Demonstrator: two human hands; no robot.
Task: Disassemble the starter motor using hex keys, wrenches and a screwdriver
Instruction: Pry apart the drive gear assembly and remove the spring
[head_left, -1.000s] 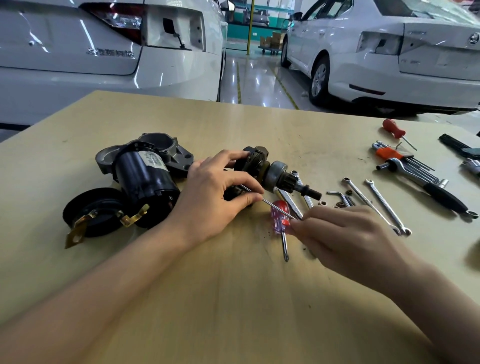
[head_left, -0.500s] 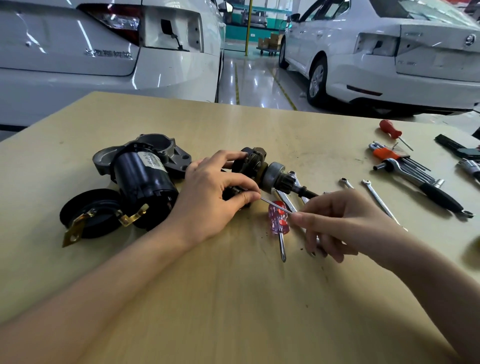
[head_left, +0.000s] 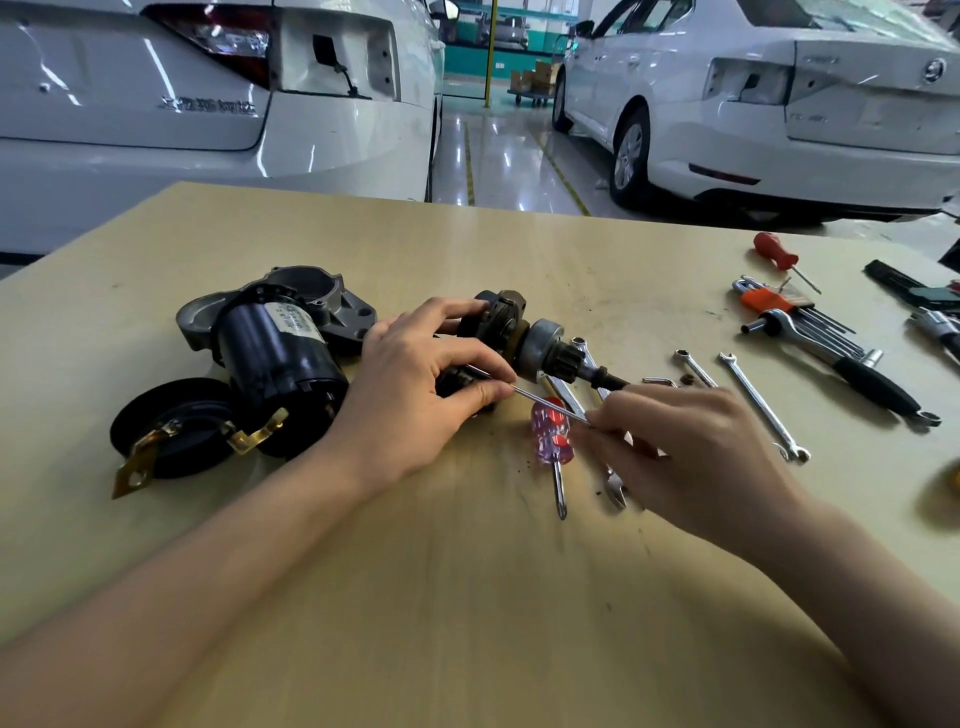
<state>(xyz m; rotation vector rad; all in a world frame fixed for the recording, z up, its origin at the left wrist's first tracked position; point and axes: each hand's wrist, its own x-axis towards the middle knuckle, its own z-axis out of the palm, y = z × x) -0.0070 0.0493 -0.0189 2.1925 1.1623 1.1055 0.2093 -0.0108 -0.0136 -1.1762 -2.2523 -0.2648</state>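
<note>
While both hands (head_left: 691, 447) pinch a rod (head_left: 545, 402), bare table (head_left: 467, 597) lies nearer.

Pale tan table (head_left: 467, 597), faintly grained. Black motor can (head_left: 280, 364) with white label, grey cast housing (head_left: 332, 304) behind. Black cap (head_left: 171, 426), brass-yellow tabs. Clear purple-and-red screwdriver (head_left: 551, 434), silver shaft. Silver wrenches (head_left: 761, 405). Orange-held hex keys (head_left: 769, 304), red-handled driver (head_left: 774, 249), black-gripped ratchet (head_left: 872, 382). White cars (head_left: 779, 104) behind, one dark-red taillight; green wall strip beyond.
</note>
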